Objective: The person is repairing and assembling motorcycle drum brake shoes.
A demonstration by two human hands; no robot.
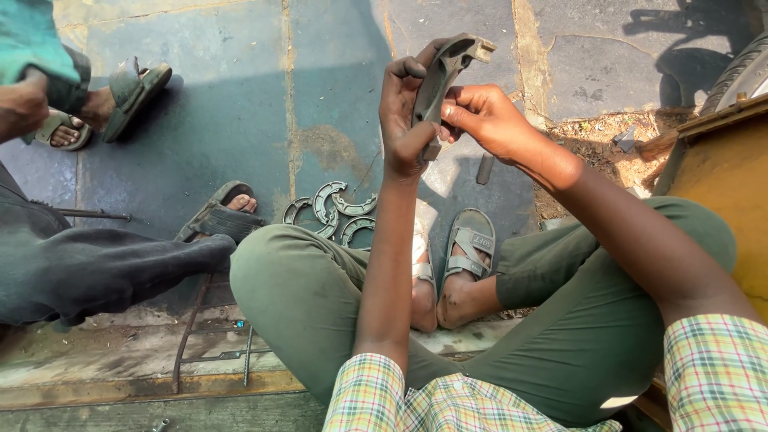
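Stone paving; curved grey brake shoe

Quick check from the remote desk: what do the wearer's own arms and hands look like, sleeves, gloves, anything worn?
Both hands are bare: no gloves, rings or watch visible on the left hand or right hand. The forearms are uncovered. Short shirt sleeves end above the elbows, in a plaid check of pale yellow, green and red.

Brake shoe: one curved grey metal piece, worn and dusty, which we hold upright above our knees, its notched end uppermost, clear of the paved ground.
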